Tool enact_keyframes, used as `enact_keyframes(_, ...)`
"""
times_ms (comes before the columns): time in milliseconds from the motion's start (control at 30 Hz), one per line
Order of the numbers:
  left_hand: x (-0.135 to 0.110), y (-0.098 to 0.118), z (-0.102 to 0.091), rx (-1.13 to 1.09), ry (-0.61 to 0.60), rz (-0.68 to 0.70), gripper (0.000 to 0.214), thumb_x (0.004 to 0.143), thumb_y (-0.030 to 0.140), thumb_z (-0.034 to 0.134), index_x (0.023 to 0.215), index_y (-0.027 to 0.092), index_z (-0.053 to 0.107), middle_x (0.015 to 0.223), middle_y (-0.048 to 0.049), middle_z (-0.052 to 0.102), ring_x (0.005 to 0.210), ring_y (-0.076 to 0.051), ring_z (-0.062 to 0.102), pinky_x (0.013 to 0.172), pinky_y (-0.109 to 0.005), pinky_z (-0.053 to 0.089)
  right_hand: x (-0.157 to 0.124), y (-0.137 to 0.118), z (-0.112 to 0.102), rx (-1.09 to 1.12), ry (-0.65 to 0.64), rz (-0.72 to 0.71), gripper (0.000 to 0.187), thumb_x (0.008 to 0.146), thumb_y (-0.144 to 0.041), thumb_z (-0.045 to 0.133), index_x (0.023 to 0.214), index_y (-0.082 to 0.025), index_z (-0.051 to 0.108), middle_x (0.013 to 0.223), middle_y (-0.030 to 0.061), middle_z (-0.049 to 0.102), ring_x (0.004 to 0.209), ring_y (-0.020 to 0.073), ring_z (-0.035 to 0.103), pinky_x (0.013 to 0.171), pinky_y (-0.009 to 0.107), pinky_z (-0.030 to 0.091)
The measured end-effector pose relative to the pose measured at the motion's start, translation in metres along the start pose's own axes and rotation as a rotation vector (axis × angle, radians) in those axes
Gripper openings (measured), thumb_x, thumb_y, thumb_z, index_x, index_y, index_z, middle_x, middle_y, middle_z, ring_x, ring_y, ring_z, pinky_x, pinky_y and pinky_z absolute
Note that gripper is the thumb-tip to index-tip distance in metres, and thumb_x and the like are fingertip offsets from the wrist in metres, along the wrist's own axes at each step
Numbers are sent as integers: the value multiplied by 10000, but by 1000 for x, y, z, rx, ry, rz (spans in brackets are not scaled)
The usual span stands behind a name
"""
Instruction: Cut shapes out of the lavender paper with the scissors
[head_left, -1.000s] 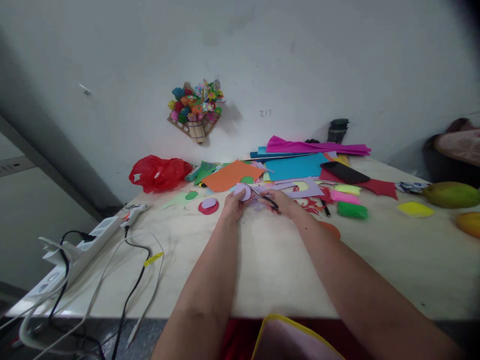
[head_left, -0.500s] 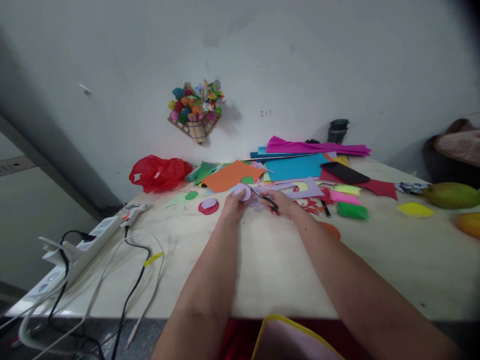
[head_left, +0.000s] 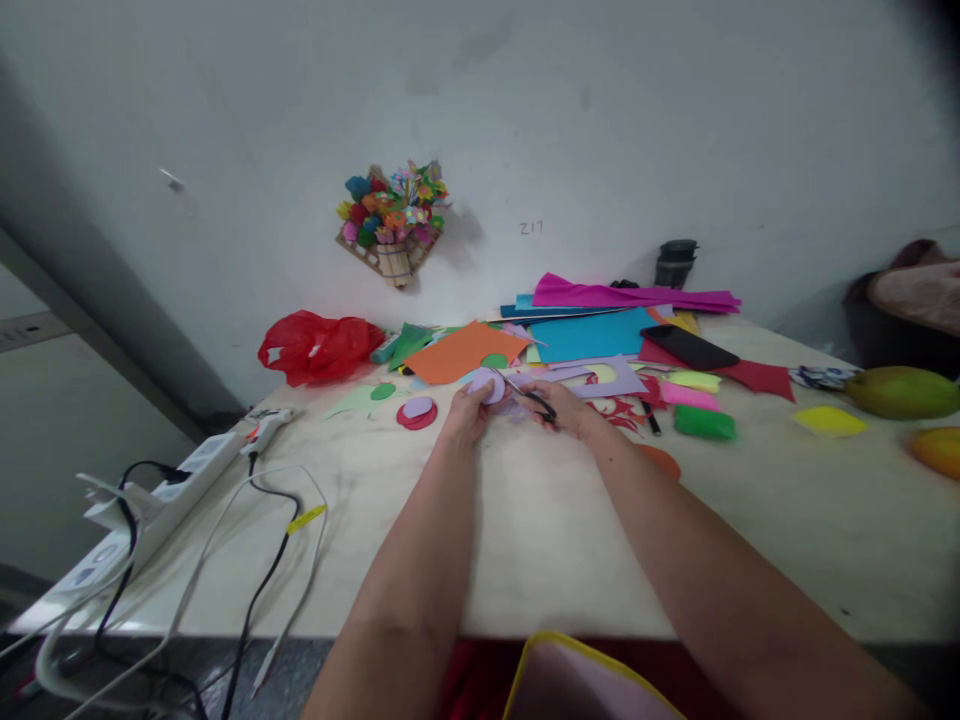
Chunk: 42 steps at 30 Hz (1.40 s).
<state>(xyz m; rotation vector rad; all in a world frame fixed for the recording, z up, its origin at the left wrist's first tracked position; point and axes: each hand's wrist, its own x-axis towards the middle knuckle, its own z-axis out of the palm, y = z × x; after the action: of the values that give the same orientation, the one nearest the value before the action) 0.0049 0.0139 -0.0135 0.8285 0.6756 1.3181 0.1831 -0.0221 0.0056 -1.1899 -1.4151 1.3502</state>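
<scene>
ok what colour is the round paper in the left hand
Pale purple paper, seen in the head view.

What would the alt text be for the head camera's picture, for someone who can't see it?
A left hand holds a lilac paper circle while the right hand holds scissors at its edge. Colored paper and a red bag lie on the pale table.

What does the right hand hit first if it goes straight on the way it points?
Most likely the purple paper circle in the left hand: the right hand points that way, with the scissors leading. Any gap between scissors and circle is hard to judge.
</scene>
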Motion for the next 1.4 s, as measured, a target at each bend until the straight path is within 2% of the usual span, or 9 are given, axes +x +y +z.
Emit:
enact_keyframes(367, -3, 3, 5, -12, 48, -8, 175, 742, 94, 781, 895, 93, 696, 864, -97, 764, 787, -211, 750, 797, -344, 637, 0, -2, 0, 23, 15, 17, 384, 744, -484, 643, 983, -188, 592, 438, -69, 501, 331, 93, 379, 332, 195, 249)
enact_keyframes(567, -2, 2, 3, -32, 59, -9, 222, 718, 96, 806, 908, 93, 690, 898, -122, 759, 877, -261, 759, 825, -385, 636, -1, -4, 0, 15, 20, 9, 386, 730, -484, 665, 975, -191, 605, 442, -64, 505, 336, 94, 383, 334, 200, 249)
enact_keyframes(800, -3, 3, 6, -18, 112, -9, 220, 730, 78, 781, 925, 101, 681, 909, -122, 758, 872, -255, 756, 830, -386, 636, -2, -4, 1, -25, 14, 1, 389, 709, -422, 720, 998, -187, 607, 415, -82, 490, 321, 86, 368, 331, 188, 249)
enact_keyframes(933, -1, 2, 5, -10, 117, 3, 207, 725, 87, 795, 897, 115, 683, 819, -81, 740, 720, -195, 717, 739, -330, 625, -2, -2, 0, -10, -16, 12, 360, 725, -437, 708, 960, -189, 596, 428, -79, 499, 319, 79, 369, 318, 181, 236)
enact_keyframes(1100, 3, 0, 2, 9, 127, 23, 212, 692, 109, 841, 796, 123, 656, 638, 0, 652, 495, -93, 548, 547, -240, 523, -2, -1, 0, 34, -31, 27, 308, 766, -477, 672, 866, -204, 569, 430, -73, 486, 320, 81, 386, 314, 186, 233)
enact_keyframes(1233, 1, 0, 3, 44, 75, 41, 265, 655, 133, 877, 709, 116, 619, 545, 30, 576, 443, -65, 477, 448, -194, 411, -4, -2, 0, 19, -40, 22, 293, 744, -435, 706, 848, -204, 559, 436, -67, 502, 329, 76, 379, 319, 184, 239)
enact_keyframes(1400, -6, 3, 7, 66, 6, 20, 333, 597, 167, 921, 694, 125, 606, 514, 58, 518, 438, -54, 446, 437, -188, 376, -6, -4, 0, -4, -36, -5, 316, 730, -425, 744, 866, -199, 570, 447, -63, 519, 343, 79, 397, 331, 184, 271)
